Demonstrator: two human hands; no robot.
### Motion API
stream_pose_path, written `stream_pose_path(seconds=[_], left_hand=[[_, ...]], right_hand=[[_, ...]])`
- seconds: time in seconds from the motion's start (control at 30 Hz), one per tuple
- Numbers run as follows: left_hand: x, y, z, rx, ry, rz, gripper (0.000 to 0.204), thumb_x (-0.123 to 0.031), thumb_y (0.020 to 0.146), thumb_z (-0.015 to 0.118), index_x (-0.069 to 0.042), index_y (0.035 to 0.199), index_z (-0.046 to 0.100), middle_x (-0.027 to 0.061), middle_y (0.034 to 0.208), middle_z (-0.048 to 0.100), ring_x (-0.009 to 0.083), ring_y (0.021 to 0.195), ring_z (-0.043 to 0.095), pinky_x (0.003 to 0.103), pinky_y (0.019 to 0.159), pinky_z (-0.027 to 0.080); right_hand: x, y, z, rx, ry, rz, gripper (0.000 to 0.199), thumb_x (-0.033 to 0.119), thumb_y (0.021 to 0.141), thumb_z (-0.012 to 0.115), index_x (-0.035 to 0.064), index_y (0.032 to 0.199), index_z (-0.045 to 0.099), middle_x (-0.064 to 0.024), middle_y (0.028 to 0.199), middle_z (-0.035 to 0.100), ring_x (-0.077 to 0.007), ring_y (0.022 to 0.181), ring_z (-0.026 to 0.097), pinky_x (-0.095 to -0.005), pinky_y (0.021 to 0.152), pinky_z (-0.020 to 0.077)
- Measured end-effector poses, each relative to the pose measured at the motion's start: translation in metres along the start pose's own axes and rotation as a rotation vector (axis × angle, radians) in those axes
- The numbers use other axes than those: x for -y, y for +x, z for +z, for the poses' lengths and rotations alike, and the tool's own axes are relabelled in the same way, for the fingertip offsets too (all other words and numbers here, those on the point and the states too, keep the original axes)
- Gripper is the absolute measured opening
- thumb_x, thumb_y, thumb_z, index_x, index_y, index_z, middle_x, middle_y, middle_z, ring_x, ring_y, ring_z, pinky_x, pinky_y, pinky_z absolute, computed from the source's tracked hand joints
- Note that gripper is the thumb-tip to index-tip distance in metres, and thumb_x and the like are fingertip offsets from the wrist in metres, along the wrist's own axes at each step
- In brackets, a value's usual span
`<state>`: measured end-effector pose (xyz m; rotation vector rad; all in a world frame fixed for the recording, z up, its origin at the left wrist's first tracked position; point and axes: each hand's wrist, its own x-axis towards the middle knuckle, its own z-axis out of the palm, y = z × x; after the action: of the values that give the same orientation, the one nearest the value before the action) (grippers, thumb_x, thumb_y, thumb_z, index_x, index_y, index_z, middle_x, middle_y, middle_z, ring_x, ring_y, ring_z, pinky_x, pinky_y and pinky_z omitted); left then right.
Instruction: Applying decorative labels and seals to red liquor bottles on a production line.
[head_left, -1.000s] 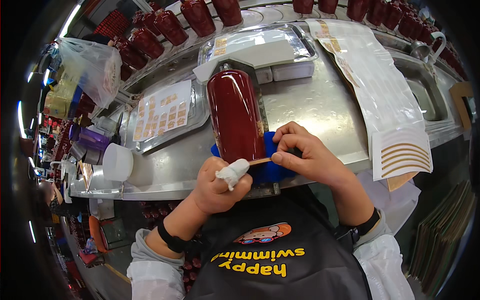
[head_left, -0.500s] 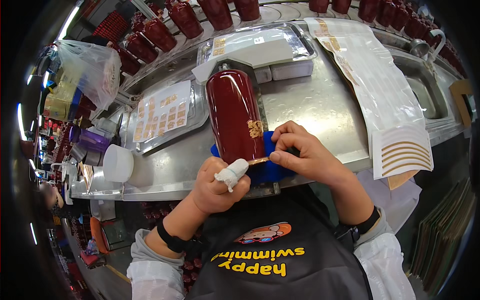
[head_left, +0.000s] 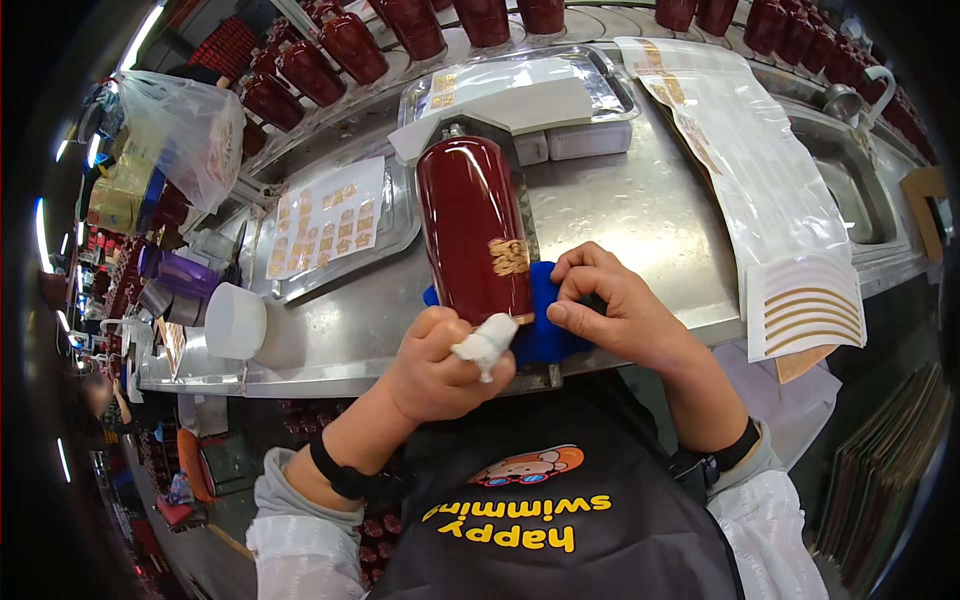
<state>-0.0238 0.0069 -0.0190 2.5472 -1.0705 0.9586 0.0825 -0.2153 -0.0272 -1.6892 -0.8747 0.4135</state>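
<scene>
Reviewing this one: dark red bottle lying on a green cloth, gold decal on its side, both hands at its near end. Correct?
Not quite: the cloth under the dark red bottle is blue, as the head view shows. The gold decal is on its side, and the left hand and right hand are at its near end.

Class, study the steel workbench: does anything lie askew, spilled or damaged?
Nothing is spilled or broken. One oddity: the long white sheet of gold curved strips overhangs the steel bench's front edge, unsupported, right of the dark red glossy bottle.
</scene>
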Motion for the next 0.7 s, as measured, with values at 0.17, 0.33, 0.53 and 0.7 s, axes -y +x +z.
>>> stream_pose_path(seconds=[0.17,0.33,0.53,0.7], left_hand=[[-0.004,-0.005,-0.001,-0.036,-0.027,-0.124,0.024,-0.003,0.053,0.072,-0.014,0.072,0.064,0.0006,0.098,0.059,0.0210,0.075,0.051,0.035,0.060,0.039],[-0.002,0.003,0.001,-0.034,0.016,-0.035,0.024,-0.004,0.053,0.072,-0.014,0.072,0.063,-0.0011,0.099,0.058,0.0203,0.075,0.051,0.035,0.061,0.039],[-0.004,0.006,0.004,-0.008,0.070,-0.007,0.028,-0.004,0.055,0.073,-0.017,0.077,0.065,-0.0022,0.103,0.061,0.0186,0.077,0.050,0.034,0.064,0.040],[-0.009,0.012,0.002,0.047,0.096,0.006,0.031,-0.004,0.056,0.073,-0.017,0.084,0.067,-0.0007,0.106,0.063,0.0192,0.080,0.050,0.035,0.067,0.040]], right_hand=[[-0.001,-0.002,-0.001,-0.028,0.000,-0.015,0.021,0.022,0.087,0.069,0.0044,0.082,0.058,-0.0068,0.105,0.052,-0.0166,0.100,0.050,-0.0294,0.087,0.0402],[-0.001,-0.005,-0.001,-0.056,0.008,-0.023,0.019,0.020,0.087,0.069,0.0044,0.083,0.059,-0.0070,0.108,0.052,-0.0163,0.101,0.050,-0.0288,0.088,0.0402],[0.002,-0.009,0.001,-0.095,0.084,-0.015,0.017,0.022,0.085,0.069,0.0057,0.083,0.062,-0.0116,0.107,0.056,-0.0261,0.107,0.052,-0.0355,0.093,0.0403],[0.005,-0.012,-0.002,-0.091,0.159,-0.071,0.019,0.013,0.088,0.066,0.0033,0.105,0.065,-0.0136,0.129,0.053,-0.0169,0.115,0.051,-0.0307,0.095,0.0399]])
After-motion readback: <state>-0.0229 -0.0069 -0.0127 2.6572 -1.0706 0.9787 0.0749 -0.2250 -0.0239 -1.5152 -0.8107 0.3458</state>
